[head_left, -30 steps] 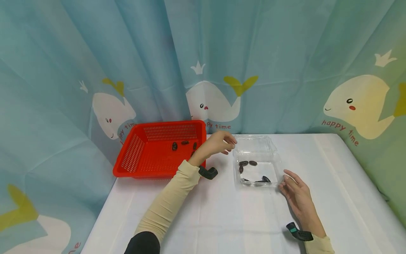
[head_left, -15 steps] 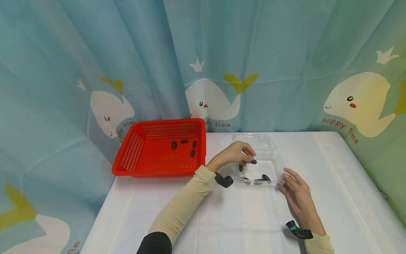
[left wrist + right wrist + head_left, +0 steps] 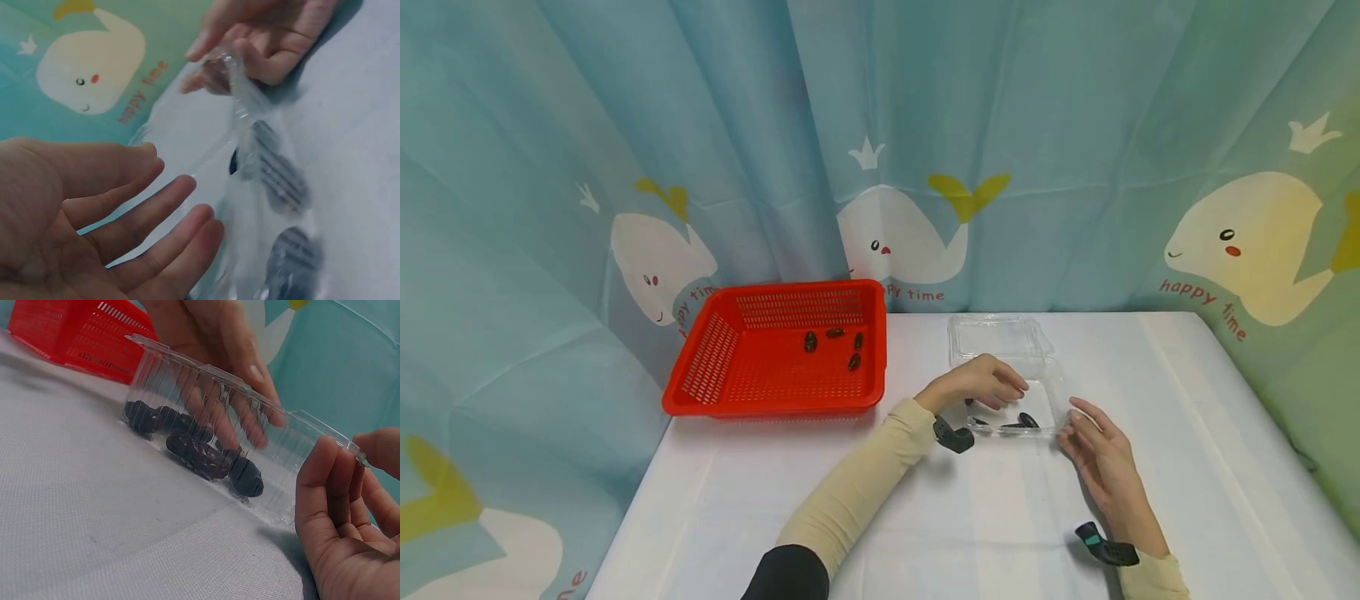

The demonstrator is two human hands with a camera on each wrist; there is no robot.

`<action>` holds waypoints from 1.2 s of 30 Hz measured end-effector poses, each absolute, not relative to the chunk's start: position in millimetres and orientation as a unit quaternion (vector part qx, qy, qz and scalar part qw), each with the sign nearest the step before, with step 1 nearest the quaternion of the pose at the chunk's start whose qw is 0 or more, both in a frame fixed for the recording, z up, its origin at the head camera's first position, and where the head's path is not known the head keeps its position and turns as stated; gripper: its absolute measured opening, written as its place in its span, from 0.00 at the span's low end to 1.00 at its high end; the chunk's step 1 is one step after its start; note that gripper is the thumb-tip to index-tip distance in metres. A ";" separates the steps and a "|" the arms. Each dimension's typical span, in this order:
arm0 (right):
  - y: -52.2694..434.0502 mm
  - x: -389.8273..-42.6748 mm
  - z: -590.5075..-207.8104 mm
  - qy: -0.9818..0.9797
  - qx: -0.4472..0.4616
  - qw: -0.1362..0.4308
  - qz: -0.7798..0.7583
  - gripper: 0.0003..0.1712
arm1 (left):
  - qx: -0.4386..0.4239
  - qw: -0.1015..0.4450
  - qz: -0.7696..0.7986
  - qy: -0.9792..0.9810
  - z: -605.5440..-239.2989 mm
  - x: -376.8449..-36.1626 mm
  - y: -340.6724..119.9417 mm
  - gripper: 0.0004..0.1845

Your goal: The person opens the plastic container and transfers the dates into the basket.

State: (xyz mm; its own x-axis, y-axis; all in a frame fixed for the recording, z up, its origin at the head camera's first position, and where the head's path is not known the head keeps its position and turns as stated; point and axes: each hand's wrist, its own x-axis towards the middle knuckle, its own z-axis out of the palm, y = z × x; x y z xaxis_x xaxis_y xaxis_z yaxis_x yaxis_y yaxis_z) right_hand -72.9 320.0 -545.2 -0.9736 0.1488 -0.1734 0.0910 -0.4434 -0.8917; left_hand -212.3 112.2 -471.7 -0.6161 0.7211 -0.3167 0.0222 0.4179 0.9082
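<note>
Left hand (image 3: 981,385) reaches down into the clear plastic box (image 3: 1051,398) with fingers spread, holding nothing, just above the dark dates (image 3: 209,457) on its floor. Right hand (image 3: 1101,458) touches the box's near right corner with relaxed straight fingers. Left is nearer the dates.

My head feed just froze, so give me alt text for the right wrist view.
The left hand reaches with spread fingers into a clear plastic container holding dark dates on a white cloth. The right hand steadies the container's near corner; a red basket sits behind.
</note>
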 end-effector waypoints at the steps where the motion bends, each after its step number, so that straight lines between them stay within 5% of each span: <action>1: 319.7 -72.6 -545.1 -0.527 -0.115 0.018 0.842 0.18 | 0.247 0.363 0.476 0.762 -473.5 -211.7 114.6 0.17; 18: 319.1 -70.8 -545.5 -0.535 -0.114 0.025 0.837 0.21 | 0.279 0.366 0.405 0.790 -488.0 -205.2 135.7 0.17; 36: 320.1 -71.5 -547.6 -0.525 -0.108 0.022 0.844 0.20 | 0.339 0.215 0.277 0.873 -494.4 -194.8 144.5 0.08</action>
